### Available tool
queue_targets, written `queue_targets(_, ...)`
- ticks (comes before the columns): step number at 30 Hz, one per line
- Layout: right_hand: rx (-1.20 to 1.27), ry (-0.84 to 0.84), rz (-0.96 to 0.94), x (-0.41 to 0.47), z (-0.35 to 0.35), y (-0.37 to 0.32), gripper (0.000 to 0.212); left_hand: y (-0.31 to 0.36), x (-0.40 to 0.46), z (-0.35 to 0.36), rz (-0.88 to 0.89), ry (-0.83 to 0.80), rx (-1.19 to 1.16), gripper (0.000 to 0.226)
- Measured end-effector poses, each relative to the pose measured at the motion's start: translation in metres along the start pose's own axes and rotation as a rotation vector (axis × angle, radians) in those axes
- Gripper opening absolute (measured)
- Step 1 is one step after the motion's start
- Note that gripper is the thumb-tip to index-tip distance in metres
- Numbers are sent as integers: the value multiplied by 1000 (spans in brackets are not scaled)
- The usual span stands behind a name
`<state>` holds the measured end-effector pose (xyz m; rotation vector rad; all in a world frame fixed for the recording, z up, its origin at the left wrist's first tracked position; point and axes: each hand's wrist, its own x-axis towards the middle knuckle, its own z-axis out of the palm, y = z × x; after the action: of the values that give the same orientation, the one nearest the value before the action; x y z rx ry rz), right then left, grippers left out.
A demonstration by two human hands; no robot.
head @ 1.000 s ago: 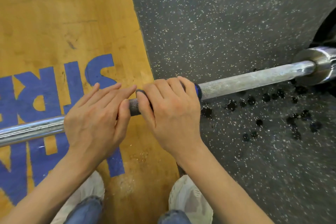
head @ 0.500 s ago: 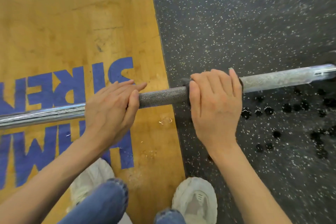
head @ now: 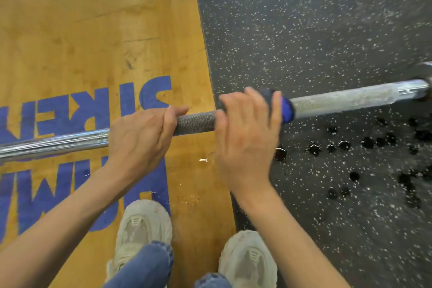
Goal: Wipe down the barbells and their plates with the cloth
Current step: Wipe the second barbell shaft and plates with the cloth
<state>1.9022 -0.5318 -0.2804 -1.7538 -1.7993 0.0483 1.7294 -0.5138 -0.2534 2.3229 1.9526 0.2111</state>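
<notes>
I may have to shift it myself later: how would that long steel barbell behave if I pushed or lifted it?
The long steel barbell is round, so a push would probably roll it. It looks rigid and likely heavy. The left hand holds it by dark knurling, which should grip well; the polished stretch looks more slippery.

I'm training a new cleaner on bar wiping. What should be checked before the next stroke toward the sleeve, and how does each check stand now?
1. Cloth wrapped on the bar: ok, blue cloth shows under the right hand.
2. Right hand grips cloth: ok, fingers curl over it, though blurred.
3. Left hand steadies the bar: ok, it grips at the edge of the dark knurl.
4. Path to the sleeve free: ok, pale knurl is bare up to it.
5. Feet clear of the bar: ok, shoes sit below it.
6. Plates wiped: cannot tell, none in view.
</notes>
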Motion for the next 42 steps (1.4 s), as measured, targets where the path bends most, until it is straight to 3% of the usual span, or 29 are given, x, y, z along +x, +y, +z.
queue_targets(4,-56,-79,-226,9,-9,42,46,-2,12,-8,20,-43,0,55)
queue_targets(6,-106,3,-98,16,-14,67,47,-3,18,-8,-18,-82,-11,63)
queue_targets(9,-16,82,98,18,1,35,46,-5,26,-8,-39,-170,62,76)
queue_targets(12,59,32,-70,8,19,5,44,-12,34,-9,-58,-258,103,77)
queue_targets(14,4,16,-211,8,18,31,47,-14,37,-10,-70,-278,100,77)
queue_targets(17,-46,124,-91,11,16,69,50,-7,32,-9,-57,-141,6,66)
queue_targets(20,74,191,110,5,30,31,54,16,31,-3,37,8,-138,56)
queue_targets(22,99,146,42,-6,37,12,55,33,33,4,101,11,-156,55)
queue_targets(25,-58,100,-208,-10,31,58,55,40,35,16,114,18,-124,58)
queue_targets(27,-61,134,-118,-8,22,77,55,40,34,20,107,68,-132,58)
queue_targets(30,112,181,118,-8,26,39,55,45,32,19,113,117,-120,58)
queue_targets(32,114,122,53,-16,30,20,54,47,30,19,118,110,-95,60)
queue_targets(35,-81,63,-207,-17,19,64,52,46,27,18,120,113,-92,57)
queue_targets(37,-97,99,-137,-9,10,79,51,47,26,17,116,129,-95,52)
queue_targets(40,28,116,66,-4,10,44,51,50,24,18,113,137,-84,48)
queue_targets(42,17,44,-25,-7,9,32,50,50,23,19,123,147,-76,48)
